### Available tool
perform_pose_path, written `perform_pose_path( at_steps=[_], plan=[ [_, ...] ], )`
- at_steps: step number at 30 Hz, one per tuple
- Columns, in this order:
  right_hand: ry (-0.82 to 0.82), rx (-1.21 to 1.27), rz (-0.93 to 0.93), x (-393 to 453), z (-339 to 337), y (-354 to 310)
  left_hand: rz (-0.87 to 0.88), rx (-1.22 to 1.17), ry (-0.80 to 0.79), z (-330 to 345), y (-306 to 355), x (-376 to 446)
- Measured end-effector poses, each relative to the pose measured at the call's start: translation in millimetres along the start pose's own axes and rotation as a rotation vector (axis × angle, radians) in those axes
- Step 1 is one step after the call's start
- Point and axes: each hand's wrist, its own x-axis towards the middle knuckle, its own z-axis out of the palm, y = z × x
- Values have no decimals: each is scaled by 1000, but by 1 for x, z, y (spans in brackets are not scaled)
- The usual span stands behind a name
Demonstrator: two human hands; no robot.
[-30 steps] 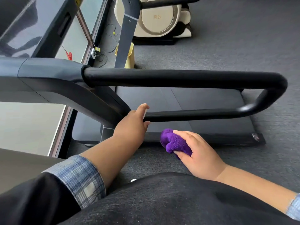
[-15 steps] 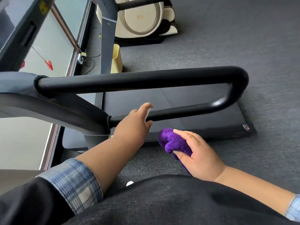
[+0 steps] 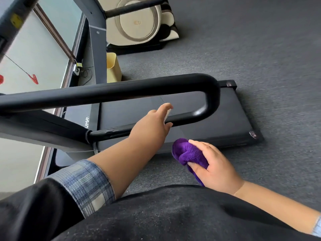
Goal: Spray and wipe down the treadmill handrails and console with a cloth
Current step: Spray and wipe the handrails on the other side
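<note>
Grey textured carpet (image 3: 260,58) underlies a smooth black tubular handrail (image 3: 121,92). Left hand (image 3: 152,126) grips a small white object, identity unclear; right hand (image 3: 213,168) clutches a plush purple cloth (image 3: 185,151).

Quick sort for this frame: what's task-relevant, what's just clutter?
In the job:
- black padded looped treadmill handrail
- bunched purple fleecy cloth, gripped by right hand
- left hand at the lower rail, holding something small and white, mostly hidden

Lying about:
- pale yellow plastic bin
- cream and black exercise machine
- red clip by the window
</note>
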Motion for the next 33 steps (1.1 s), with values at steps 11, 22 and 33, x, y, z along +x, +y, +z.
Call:
perform_pose_path(
  at_steps=[11, 22, 33],
  plan=[
    [-87, 18, -114, 12, -26, 14, -165, -127, 56, 9, 24, -10],
    [139, -486, -567, 107, -34, -29, -371, -384, 256, 6, 1, -70],
    [-371, -994, -292, 135, -5, -12, -429, -421, 292, 3, -13, -99]
  ],
)
